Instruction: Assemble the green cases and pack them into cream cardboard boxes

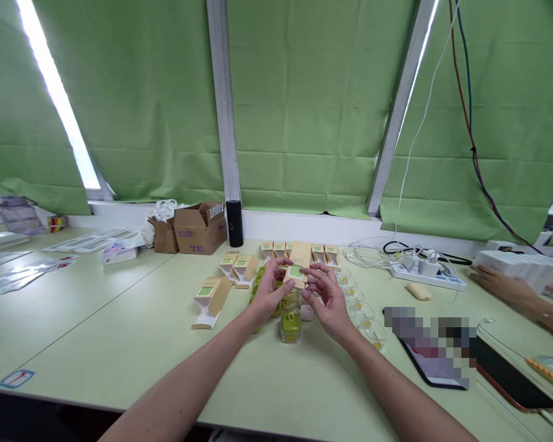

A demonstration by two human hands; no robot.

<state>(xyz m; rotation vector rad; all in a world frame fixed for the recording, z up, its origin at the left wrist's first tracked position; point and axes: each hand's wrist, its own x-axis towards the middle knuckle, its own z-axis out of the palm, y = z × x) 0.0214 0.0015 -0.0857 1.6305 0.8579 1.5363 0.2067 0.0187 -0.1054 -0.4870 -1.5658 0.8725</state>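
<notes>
Between my two hands is a small cream box (296, 272) with a green label, held above the table. My left hand (271, 290) pinches its left side; my right hand (328, 299) has its fingers bent at the right side. Below them a green-lidded clear jar (290, 327) stands upright, with more green jars partly hidden behind my left hand. Clear cups (365, 317) with yellow spots form a row right of my right hand. Opened cream boxes lie to the left (211, 299), and several others stand at the back (325, 255).
Cardboard box (194, 230) and black cylinder (235, 223) stand at the back. Right are a power strip (428, 276) with cables, a beige case (419, 291), a tablet (431, 356) and a phone (511, 374). Another person's hand (504, 287) touches white boxes (525, 268).
</notes>
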